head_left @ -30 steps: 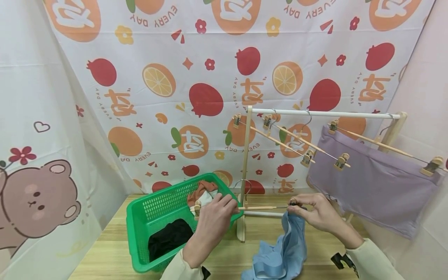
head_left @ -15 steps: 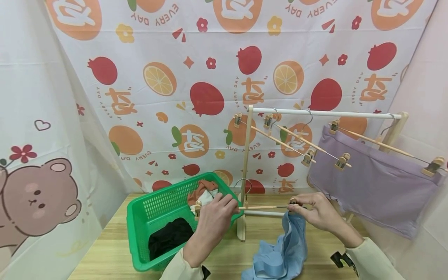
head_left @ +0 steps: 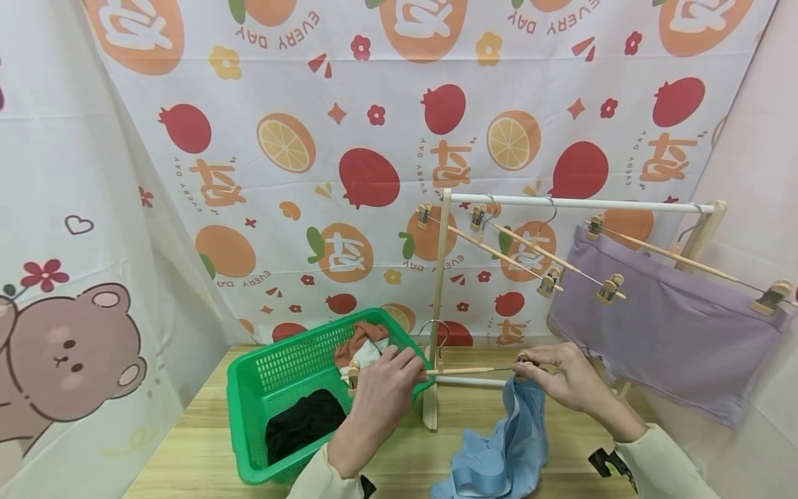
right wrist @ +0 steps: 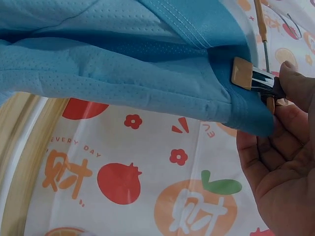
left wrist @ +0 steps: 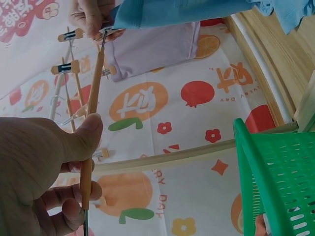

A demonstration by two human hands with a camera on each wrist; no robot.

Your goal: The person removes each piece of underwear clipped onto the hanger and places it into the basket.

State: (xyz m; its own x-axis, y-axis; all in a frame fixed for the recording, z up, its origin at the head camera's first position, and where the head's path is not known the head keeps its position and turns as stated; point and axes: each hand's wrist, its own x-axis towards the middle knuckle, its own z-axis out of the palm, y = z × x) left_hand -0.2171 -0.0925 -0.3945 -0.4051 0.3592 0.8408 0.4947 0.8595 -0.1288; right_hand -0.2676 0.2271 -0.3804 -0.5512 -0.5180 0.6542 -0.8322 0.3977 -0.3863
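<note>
My left hand (head_left: pixel 383 391) grips the wooden bar of a clip hanger (head_left: pixel 467 371), its metal hook standing up near the rack's left post. In the left wrist view, thumb and fingers curl round that bar. At the other end, my right hand (head_left: pixel 570 381) pinches the hanger's clip (right wrist: pixel 242 73) between thumb and fingers. The clip's pad lies over the waistband of a light blue garment (head_left: pixel 526 430), which hangs down with its lower part heaped on the table. Beyond my left hand the opposite clip (head_left: pixel 353 376) shows with no cloth in it.
A green basket (head_left: pixel 240 416) on the wooden table (head_left: pixel 181 450) holds black cloth (head_left: pixel 305 419) and rust and white cloth (head_left: pixel 361 343). Behind my right hand stands a rack (head_left: pixel 439 277). From its white rail (head_left: pixel 580 202) hang two bare clip hangers and one with lilac shorts (head_left: pixel 661 319).
</note>
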